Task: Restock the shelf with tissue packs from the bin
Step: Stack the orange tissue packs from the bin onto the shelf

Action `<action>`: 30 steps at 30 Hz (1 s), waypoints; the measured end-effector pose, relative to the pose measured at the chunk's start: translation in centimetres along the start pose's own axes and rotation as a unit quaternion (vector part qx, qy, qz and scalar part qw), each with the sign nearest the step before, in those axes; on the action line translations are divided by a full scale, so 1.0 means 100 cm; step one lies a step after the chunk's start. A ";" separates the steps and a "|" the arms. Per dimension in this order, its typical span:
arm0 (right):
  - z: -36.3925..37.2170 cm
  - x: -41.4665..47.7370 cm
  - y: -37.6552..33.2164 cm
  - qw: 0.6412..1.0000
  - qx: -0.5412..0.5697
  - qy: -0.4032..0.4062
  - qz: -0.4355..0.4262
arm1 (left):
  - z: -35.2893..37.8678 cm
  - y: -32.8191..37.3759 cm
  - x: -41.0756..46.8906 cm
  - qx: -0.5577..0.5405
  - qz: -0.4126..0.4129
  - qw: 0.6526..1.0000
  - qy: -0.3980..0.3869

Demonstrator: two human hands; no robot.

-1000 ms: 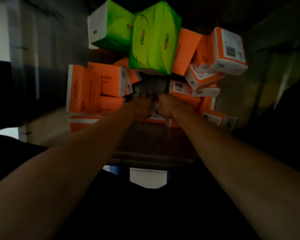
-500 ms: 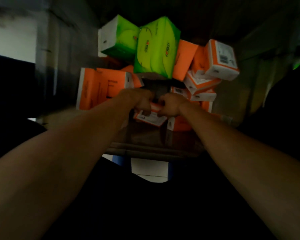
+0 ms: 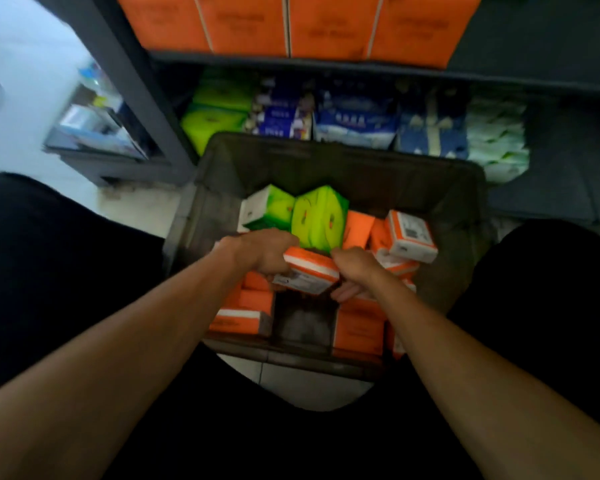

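A dark grey bin [image 3: 343, 161] stands on the floor between my knees, holding several orange tissue packs and two green tissue packs [image 3: 317, 220]. Above its middle, an orange-and-white tissue pack [image 3: 309, 273] is gripped at both ends: my left hand [image 3: 262, 252] curls round its left end and my right hand [image 3: 352, 271] round its right end. Ahead stands the grey shelf [image 3: 291, 62]; its upper level carries a row of orange packs [image 3: 284, 24], its lower level green, blue and white packs.
A grey shelf upright [image 3: 136, 88] runs down the left, with a low rack of small goods [image 3: 94, 129] beside it. White floor tile [image 3: 302, 379] shows in front of the bin. My dark-clothed knees flank the bin on both sides.
Both hands have lifted the orange pack up out of the pile. My view has pulled back and up, so the shelf levels and the whole bin have come into sight.
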State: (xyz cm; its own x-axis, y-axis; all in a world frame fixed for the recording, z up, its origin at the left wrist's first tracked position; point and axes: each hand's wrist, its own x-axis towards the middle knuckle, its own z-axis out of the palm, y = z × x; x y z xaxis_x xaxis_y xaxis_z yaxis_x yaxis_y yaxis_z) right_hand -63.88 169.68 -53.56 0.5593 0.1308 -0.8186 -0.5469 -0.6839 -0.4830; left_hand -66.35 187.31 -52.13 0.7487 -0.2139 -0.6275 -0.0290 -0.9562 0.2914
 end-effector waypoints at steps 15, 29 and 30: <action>-0.020 -0.065 -0.076 0.938 0.319 -0.027 -0.131 | -0.073 0.007 -0.085 -0.278 -0.004 0.917 0.286; -0.054 -0.131 -0.206 0.815 0.332 0.066 -0.470 | -0.187 0.003 -0.131 -0.713 0.131 0.581 0.370; -0.055 -0.133 -0.213 0.815 0.316 0.069 -0.482 | -0.193 0.001 -0.134 -0.714 0.138 0.572 0.380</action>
State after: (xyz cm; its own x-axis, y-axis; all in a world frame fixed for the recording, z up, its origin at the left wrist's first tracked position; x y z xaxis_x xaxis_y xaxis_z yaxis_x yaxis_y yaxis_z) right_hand -56.22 178.57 -30.70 0.9593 0.2765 0.0567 0.0003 0.1997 -0.9799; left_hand -63.59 193.95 -29.77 0.9333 0.3504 -0.0780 -0.0518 0.3465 0.9366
